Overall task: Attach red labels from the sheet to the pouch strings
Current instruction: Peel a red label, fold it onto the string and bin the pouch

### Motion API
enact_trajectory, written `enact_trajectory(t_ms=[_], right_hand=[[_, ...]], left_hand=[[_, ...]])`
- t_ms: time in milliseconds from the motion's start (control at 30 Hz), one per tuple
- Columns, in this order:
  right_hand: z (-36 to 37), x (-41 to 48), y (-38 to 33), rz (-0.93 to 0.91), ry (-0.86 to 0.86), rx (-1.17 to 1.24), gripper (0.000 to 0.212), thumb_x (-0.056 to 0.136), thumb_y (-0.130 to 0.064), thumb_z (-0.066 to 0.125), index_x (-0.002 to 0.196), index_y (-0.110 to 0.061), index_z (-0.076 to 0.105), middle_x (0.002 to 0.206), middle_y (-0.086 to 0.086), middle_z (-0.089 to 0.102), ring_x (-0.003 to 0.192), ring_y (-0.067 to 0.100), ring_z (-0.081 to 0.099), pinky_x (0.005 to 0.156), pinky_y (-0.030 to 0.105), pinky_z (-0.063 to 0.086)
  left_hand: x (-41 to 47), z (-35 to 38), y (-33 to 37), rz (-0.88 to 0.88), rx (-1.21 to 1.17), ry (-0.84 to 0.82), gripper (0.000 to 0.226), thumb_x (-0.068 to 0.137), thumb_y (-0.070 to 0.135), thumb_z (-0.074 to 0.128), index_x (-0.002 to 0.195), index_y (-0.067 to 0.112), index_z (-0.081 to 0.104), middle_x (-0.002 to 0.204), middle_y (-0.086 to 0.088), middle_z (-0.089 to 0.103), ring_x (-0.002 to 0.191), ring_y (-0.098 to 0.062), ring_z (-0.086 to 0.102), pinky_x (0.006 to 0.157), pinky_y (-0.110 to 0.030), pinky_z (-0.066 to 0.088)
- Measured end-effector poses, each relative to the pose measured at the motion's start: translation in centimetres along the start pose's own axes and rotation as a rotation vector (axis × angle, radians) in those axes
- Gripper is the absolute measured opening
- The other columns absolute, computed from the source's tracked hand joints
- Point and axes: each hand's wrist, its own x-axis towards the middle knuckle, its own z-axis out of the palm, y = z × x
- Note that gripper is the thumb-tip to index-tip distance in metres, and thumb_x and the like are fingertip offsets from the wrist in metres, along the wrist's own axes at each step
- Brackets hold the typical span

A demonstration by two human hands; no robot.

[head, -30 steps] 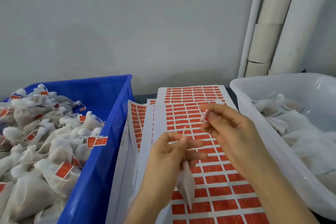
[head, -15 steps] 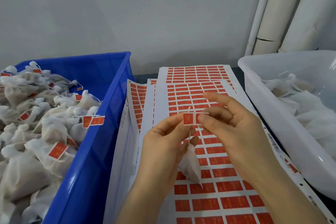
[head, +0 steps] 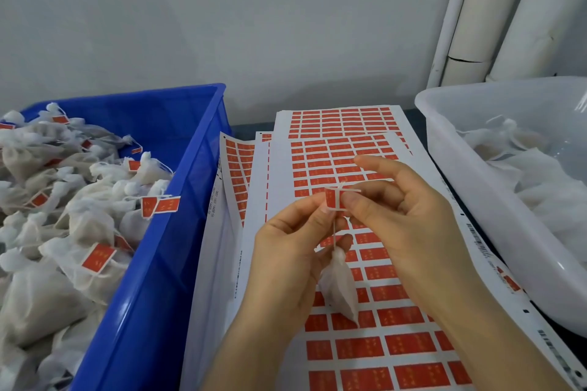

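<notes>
A small red label (head: 334, 199) is pinched between the fingertips of my left hand (head: 292, 251) and my right hand (head: 409, 225), over the middle of the label sheets (head: 359, 149). A thin string (head: 334, 232) runs down from the label to a small white mesh pouch (head: 340, 289), which hangs below my left fingers. My left hand also pinches the string. The sheets carry rows of red labels and lie stacked between the two bins.
A blue bin (head: 178, 232) at the left holds several white pouches with red labels attached. A white tub (head: 470, 168) at the right holds pouches without visible labels. White tubes (head: 495, 9) lean against the grey wall behind.
One second ago my right hand held the label apart from the string. It then came to the string, and both hands now pinch the label together on it.
</notes>
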Motion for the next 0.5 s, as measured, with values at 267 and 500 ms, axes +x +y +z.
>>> enact_trajectory(t_ms=[267, 500], right_hand=[[0.1, -0.1, 0.12, 0.001, 0.02, 0.007, 0.042, 0.055, -0.051, 0.061, 0.096, -0.046, 0.056, 0.087, -0.027, 0.067, 0.081, -0.01, 0.064, 0.055, 0.002, 0.044], [0.28, -0.12, 0.95, 0.007, 0.108, 0.019, 0.023, 0.076, -0.028, 0.07, 0.09, -0.041, 0.059, 0.082, -0.023, 0.068, 0.079, -0.014, 0.061, 0.051, 0.002, 0.042]], left_hand=[[0.01, 0.17, -0.05, 0.013, 0.03, -0.034, 0.024, 0.075, 0.027, 0.062, 0.092, 0.017, 0.077, 0.093, -0.01, 0.073, 0.081, -0.018, 0.07, 0.066, -0.027, 0.055], [-0.13, 0.38, -0.35, 0.009, 0.028, -0.089, 0.023, 0.075, 0.023, 0.063, 0.095, 0.022, 0.075, 0.101, -0.005, 0.073, 0.096, -0.022, 0.069, 0.079, -0.035, 0.057]])
